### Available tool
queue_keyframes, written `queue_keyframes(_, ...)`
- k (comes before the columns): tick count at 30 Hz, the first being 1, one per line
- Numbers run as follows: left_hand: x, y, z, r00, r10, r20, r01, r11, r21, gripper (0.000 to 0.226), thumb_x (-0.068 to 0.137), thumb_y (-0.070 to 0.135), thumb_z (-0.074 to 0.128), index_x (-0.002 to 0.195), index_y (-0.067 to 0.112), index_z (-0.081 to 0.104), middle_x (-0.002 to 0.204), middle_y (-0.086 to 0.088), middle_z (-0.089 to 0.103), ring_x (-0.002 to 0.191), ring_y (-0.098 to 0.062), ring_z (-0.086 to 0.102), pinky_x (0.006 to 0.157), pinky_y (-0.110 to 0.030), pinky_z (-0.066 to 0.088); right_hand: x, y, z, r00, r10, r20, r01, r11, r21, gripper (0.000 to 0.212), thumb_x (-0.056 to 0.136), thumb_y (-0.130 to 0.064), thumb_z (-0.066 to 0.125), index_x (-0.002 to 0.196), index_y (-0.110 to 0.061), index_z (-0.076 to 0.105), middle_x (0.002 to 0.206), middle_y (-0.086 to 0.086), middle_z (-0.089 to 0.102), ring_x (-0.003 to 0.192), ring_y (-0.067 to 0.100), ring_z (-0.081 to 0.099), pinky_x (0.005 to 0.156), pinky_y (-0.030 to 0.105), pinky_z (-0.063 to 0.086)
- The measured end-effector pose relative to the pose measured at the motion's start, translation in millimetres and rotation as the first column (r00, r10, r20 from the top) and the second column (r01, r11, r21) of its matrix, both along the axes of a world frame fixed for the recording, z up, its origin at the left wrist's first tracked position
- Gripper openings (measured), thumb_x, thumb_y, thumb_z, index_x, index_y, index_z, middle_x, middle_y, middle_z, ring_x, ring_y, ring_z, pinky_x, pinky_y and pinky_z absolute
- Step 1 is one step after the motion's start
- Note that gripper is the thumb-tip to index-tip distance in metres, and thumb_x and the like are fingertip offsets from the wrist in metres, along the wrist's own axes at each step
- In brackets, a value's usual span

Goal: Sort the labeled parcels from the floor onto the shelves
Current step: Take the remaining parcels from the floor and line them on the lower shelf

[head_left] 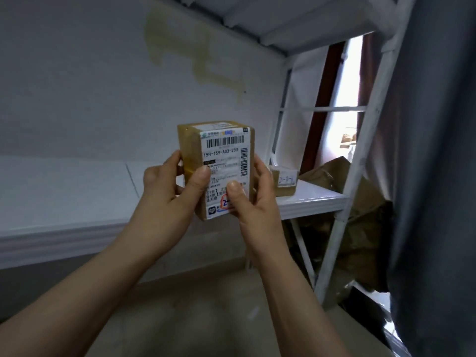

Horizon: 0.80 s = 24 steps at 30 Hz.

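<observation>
White-walled storeroom corner. The wall (77,86) has a yellowish stain (180,52) high up. A white metal rack stands against it, with one shelf (311,199) at mid height and an upper shelf (257,19) overhead. A dark cloth (438,176) hangs down the right side.

**Item in hand:** parcel (224,155), one. It is held upright in the air before the shelf's front edge, toward its right end, and touches only the hands.
- The left hand (170,191) grasps its left side, with the thumb laid across the label face.
- The right hand (255,199) grasps its right side, with the thumb pressed on the lower label.

**Appearance:** small brown carton, glossy with clear tape, corners square, no damage seen. The white shipping label (226,173) covers the near face.
- It shows a barcode at the top and the code 15H-159-AD3-280 beneath; the small print is unreadable.
- A red-edged sticker (224,203) at the foot begins "2-"; the thumb hides the rest.

**Progress, as judged:**
- Early or middling.
- One small carton (284,185) already sits at the shelf's right end, toward the back. It bears a handwritten mark too faint to read surely.
- The held parcel is being read and is not yet placed.
- Brown wrappings (360,215) are heaped low beyond the rack's right end; whether these await sorting is unclear.
- The count left on the floor (193,318) cannot be told.
</observation>
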<state>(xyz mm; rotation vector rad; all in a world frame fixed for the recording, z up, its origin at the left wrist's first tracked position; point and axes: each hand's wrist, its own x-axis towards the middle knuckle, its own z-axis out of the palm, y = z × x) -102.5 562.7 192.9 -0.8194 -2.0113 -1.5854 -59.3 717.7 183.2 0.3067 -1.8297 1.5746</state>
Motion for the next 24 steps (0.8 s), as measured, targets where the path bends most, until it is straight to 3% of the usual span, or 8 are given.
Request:
queue_keyframes(4,-6,79,3,0.995,-0.063,0.072,0.056,0.994,0.097,0.071,0.08,0.073,0.051,0.141,0.038,0.041,0.132,0.005,0.046,0.098,-0.006,0.062,0.077,-0.026,0.058,0,66,1,0.995,-0.057,-0.083,0.061,0.997,0.04,0.078,0.09,-0.021,0.073,0.145,-0.043,0.022,0.138,-0.006,0.052,0.119,0.008,0.061,0.086,0.029,0.059)
queue_keyframes(7,-14,131,11,0.96,-0.214,0.18,0.178,0.964,0.199,0.074,0.075,0.071,0.062,0.136,0.031,0.045,0.129,0.001,0.053,0.103,-0.009,0.066,0.078,-0.028,0.061,-5,109,0,0.977,-0.208,-0.04,0.212,0.965,0.157,0.115,0.068,-0.034,0.089,0.15,-0.049,0.01,0.149,-0.008,0.033,0.133,0.012,0.047,0.098,0.036,0.055)
queue_keyframes(10,-26,176,19,0.911,-0.327,0.252,0.28,0.938,0.204,0.071,0.074,0.061,0.067,0.132,0.027,0.047,0.119,0.003,0.058,0.101,-0.009,0.068,0.073,-0.023,0.06,-13,155,-1,0.929,-0.371,-0.008,0.364,0.907,0.212,0.121,0.067,-0.037,0.089,0.151,-0.051,0.004,0.146,-0.013,0.025,0.133,0.011,0.038,0.1,0.029,0.049)
queue_keyframes(11,-31,188,22,0.908,-0.34,0.244,0.305,0.937,0.171,0.072,0.073,0.062,0.068,0.132,0.027,0.048,0.119,0.005,0.059,0.101,-0.009,0.067,0.071,-0.02,0.058,-16,172,0,0.927,-0.375,-0.017,0.371,0.91,0.182,0.119,0.067,-0.038,0.089,0.152,-0.049,0.006,0.147,-0.012,0.027,0.131,0.011,0.041,0.098,0.026,0.049)
queue_keyframes(13,-51,210,27,0.932,-0.285,0.224,0.283,0.958,0.039,0.075,0.075,0.065,0.068,0.137,0.03,0.044,0.125,0.009,0.054,0.109,-0.009,0.059,0.075,-0.017,0.048,-25,208,3,0.919,-0.393,-0.03,0.394,0.915,0.087,0.12,0.063,-0.045,0.089,0.152,-0.049,0.008,0.151,-0.009,0.032,0.133,0.014,0.044,0.103,0.037,0.05)
queue_keyframes(17,-102,236,36,0.992,0.053,0.118,-0.02,0.966,-0.259,0.072,0.082,0.04,0.077,0.144,0.031,0.04,0.149,0.0,0.037,0.134,-0.022,0.037,0.106,-0.037,0.038,-55,267,7,0.865,-0.501,0.033,0.502,0.865,-0.009,0.121,0.055,-0.057,0.087,0.148,-0.055,0.008,0.154,-0.009,0.031,0.14,0.02,0.037,0.112,0.055,0.04)
queue_keyframes(21,-121,256,36,0.968,0.141,-0.206,-0.236,0.786,-0.571,0.073,0.084,0.041,0.071,0.149,0.032,0.038,0.16,0.003,0.028,0.146,-0.022,0.022,0.114,-0.045,0.025,-86,300,1,0.836,-0.54,0.1,0.545,0.837,-0.04,0.123,0.065,-0.046,0.089,0.152,-0.048,0.003,0.158,-0.009,0.026,0.145,0.023,0.029,0.116,0.055,0.032)
queue_keyframes(24,-130,275,36,0.927,0.094,-0.363,-0.331,0.658,-0.676,0.07,0.089,0.046,0.061,0.152,0.034,0.032,0.163,0.004,0.023,0.15,-0.021,0.015,0.117,-0.05,0.019,-109,317,-2,0.802,-0.579,0.151,0.585,0.811,0.001,0.126,0.067,-0.043,0.09,0.155,-0.041,0.0,0.161,-0.005,0.021,0.148,0.026,0.025,0.118,0.057,0.028)
